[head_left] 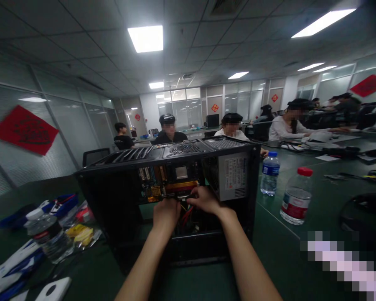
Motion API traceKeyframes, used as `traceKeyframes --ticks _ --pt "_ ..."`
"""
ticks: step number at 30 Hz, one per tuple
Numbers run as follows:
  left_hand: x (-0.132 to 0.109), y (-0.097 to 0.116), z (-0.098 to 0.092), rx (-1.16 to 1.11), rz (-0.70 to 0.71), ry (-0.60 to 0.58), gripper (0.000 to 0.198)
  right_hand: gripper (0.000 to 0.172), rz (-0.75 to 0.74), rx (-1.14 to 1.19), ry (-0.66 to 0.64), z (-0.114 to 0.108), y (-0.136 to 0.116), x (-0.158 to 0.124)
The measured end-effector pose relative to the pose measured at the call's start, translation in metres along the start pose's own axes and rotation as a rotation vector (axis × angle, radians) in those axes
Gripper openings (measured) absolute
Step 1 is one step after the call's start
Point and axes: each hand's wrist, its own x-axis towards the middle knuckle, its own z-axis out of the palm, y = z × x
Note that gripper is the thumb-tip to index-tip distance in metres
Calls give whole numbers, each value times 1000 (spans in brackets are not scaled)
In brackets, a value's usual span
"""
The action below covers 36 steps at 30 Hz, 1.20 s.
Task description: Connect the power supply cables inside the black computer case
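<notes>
A black computer case (102, 200) stands in front of me with its side open. Both of my hands reach inside it, at the lower edge of the motherboard (158, 175). My left hand (166, 214) is closed, its fingertips turned away from me, so what they grip is hidden. Close beside it, my right hand (207, 201) has its fingers pinched at a small dark piece that I cannot make out. Red and yellow cables (186, 215) hang just below the fingers. The power supply (233, 177) sits at the upper right of the case, above my right wrist.
Two water bottles, one blue-capped (270, 173) and one red-capped (297, 196), stand right of the case. Left of it are another bottle (48, 234), a blue tray (62, 205), yellow packets (80, 235) and a white device (54, 289). Several people sit across the green table (275, 251).
</notes>
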Motion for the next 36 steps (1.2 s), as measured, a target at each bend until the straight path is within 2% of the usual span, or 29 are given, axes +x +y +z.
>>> traceKeyframes --ticks 3,6,17,27,36 --pt "-1 0 0 18 27 2 38 20 -41 9 -34 6 11 2" --pt "-1 0 0 19 40 -6 38 22 -17 2 -49 9 15 0" --pt "1 2 3 -5 58 -45 43 20 46 20 -96 2 -4 -10" --pt "9 -1 8 -105 64 -38 41 25 -13 -26 -85 6 -5 -9" --pt "1 -14 14 -279 116 -128 37 28 -9 -37 -101 9 -1 -5"
